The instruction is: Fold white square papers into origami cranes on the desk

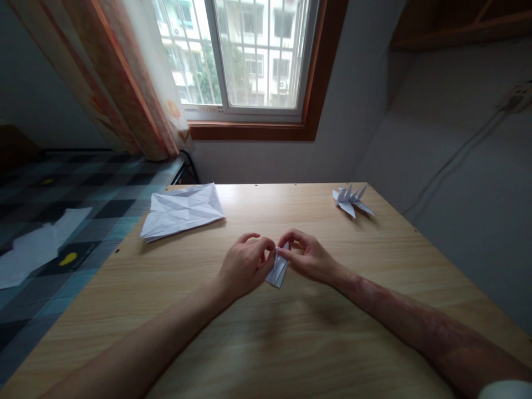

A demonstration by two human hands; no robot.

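Between my two hands is a small piece of folded white paper (277, 271), its wider end toward me and its upper tip among my fingers. My left hand (249, 260) pinches it from the left, thumb and fingertips closed on the edge. From the right, my right hand (306, 254) grips the upper part between thumb and forefinger. The fingertips of both hands nearly meet at the top of the paper, hiding part of its folds. Both hands are just over the middle of the wooden table (233, 343).
Creased white sheets (187, 210) lie at the table's back left. A spiky folded paper figure (351, 199) sits at the back right. Left of the table, a bed (103, 177) with a checked cover holds more white paper (37, 249). A window (257, 55) is behind.
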